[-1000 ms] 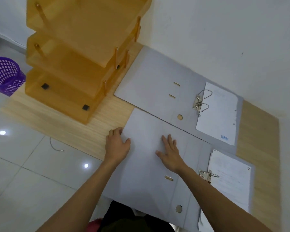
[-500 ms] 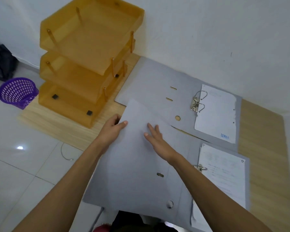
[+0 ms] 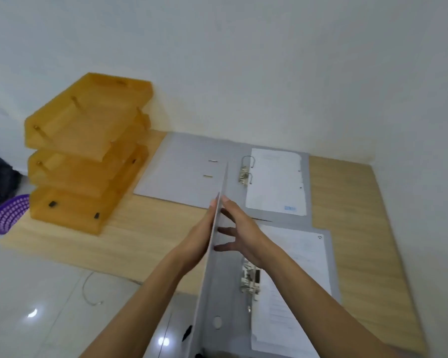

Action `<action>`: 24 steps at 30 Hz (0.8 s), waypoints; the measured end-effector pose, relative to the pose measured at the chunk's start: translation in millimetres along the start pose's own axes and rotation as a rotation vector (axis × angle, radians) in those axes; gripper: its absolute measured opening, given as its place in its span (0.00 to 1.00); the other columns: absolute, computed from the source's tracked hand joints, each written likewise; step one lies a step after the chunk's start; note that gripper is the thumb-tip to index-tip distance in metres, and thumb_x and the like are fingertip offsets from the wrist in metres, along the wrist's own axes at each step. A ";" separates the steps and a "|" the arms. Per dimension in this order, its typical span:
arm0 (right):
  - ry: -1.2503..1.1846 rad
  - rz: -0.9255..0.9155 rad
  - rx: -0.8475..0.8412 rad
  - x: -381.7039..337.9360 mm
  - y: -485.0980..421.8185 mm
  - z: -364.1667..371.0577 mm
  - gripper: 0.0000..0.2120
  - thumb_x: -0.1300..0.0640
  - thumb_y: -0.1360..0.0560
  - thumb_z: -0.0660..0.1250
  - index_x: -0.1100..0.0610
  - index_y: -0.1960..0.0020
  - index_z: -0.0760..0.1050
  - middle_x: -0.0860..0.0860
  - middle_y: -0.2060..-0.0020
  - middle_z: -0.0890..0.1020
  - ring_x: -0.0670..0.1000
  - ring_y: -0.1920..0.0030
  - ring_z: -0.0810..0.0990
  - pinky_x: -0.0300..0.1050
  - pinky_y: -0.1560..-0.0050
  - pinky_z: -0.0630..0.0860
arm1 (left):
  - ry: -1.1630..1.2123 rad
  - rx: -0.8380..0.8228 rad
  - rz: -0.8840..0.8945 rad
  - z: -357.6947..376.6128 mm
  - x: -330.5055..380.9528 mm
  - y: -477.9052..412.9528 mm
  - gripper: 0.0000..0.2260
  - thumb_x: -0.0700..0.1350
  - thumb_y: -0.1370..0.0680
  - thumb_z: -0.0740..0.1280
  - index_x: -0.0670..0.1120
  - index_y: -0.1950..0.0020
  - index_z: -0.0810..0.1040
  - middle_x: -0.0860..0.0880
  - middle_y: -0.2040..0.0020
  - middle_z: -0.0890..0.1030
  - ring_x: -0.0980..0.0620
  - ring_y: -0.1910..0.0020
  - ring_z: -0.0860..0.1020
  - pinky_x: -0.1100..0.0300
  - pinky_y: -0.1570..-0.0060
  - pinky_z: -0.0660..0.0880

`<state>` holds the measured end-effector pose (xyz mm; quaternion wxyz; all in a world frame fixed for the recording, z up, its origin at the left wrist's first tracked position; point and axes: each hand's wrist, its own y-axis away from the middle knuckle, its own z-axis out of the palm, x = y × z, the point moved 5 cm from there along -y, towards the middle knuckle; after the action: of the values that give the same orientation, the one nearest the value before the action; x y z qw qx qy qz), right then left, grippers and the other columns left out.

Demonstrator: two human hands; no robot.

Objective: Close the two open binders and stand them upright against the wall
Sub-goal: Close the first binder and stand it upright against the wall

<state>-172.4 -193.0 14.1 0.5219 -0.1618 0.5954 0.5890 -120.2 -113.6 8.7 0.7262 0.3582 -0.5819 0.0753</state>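
Both flat, left hand [image 3: 198, 237] and right hand [image 3: 243, 236] sandwich near binder's [image 3: 217, 288] upright cover.

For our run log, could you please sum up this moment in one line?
near binder: cover standing upright | left hand: flat on outside | right hand: flat on inside | far binder: open flat

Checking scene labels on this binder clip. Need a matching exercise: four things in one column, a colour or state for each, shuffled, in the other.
Things:
1. near binder
2. far binder
3. trays
4. basket

States:
A. purple, at the left edge
B. lies flat open by the wall
C. orange, stacked
D. cover stands on edge, half closed

Pairs: 1-D, 2-B, 3-C, 4-A
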 end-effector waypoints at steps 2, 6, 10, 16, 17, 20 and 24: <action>-0.023 -0.019 0.053 -4.1 17.7 -34.2 0.29 0.34 0.24 0.63 0.45 0.28 0.71 0.45 0.34 0.76 0.59 0.36 0.78 0.58 0.46 0.83 | -0.141 -0.020 0.046 37.6 -11.7 -8.2 0.23 0.67 0.19 0.48 0.66 0.25 0.62 0.65 0.27 0.69 0.75 0.35 0.72 0.71 0.36 0.72; 0.065 -0.028 0.228 8.9 47.6 -109.1 0.18 0.49 0.24 0.70 0.52 0.35 0.78 0.50 0.45 0.87 0.55 0.46 0.86 0.52 0.49 0.83 | -0.485 -0.011 0.029 69.4 -64.7 -29.0 0.30 0.64 0.18 0.48 0.59 0.18 0.40 0.58 0.17 0.42 0.55 0.18 0.42 0.48 0.19 0.45; 0.094 -0.004 0.427 42.0 77.6 -184.5 0.15 0.60 0.24 0.71 0.59 0.37 0.79 0.55 0.46 0.87 0.55 0.50 0.87 0.51 0.49 0.84 | -0.691 0.113 -0.038 73.3 -107.9 -36.3 0.30 0.60 0.17 0.51 0.56 0.18 0.42 0.55 0.17 0.39 0.49 0.18 0.38 0.44 0.21 0.41; 0.268 0.044 0.744 101.7 94.2 -263.5 0.27 0.62 0.28 0.71 0.59 0.30 0.70 0.57 0.37 0.81 0.55 0.45 0.82 0.47 0.51 0.81 | -0.408 0.311 -0.069 79.5 -134.6 -27.3 0.38 0.51 0.20 0.68 0.43 0.18 0.50 0.46 0.18 0.58 0.45 0.20 0.60 0.50 0.23 0.59; 0.315 0.089 0.761 108.2 96.3 -268.1 0.31 0.62 0.28 0.70 0.58 0.26 0.65 0.57 0.34 0.78 0.56 0.44 0.79 0.44 0.54 0.79 | -0.392 0.314 -0.072 84.2 -136.3 -26.0 0.36 0.49 0.21 0.69 0.43 0.19 0.53 0.46 0.21 0.64 0.43 0.23 0.66 0.50 0.26 0.64; 0.700 0.224 0.730 125.7 93.5 -267.2 0.42 0.57 0.27 0.68 0.53 0.19 0.50 0.57 0.23 0.61 0.60 0.27 0.66 0.51 0.34 0.70 | -0.420 0.308 -0.063 93.8 -138.3 -23.0 0.32 0.46 0.21 0.70 0.45 0.21 0.59 0.46 0.26 0.71 0.42 0.30 0.73 0.50 0.32 0.69; 0.956 0.163 0.374 132.2 64.4 -227.5 0.39 0.51 0.24 0.65 0.50 0.18 0.51 0.53 0.17 0.45 0.61 0.18 0.43 0.57 0.20 0.51 | -0.407 0.309 -0.073 94.2 -137.7 -23.8 0.32 0.45 0.22 0.70 0.45 0.21 0.59 0.45 0.26 0.71 0.42 0.30 0.72 0.54 0.35 0.69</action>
<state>-375.6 -318.9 -113.3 0.1640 -0.2699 0.8731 0.3714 -225.1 -145.9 -119.1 0.5332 0.4932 -0.6844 0.0635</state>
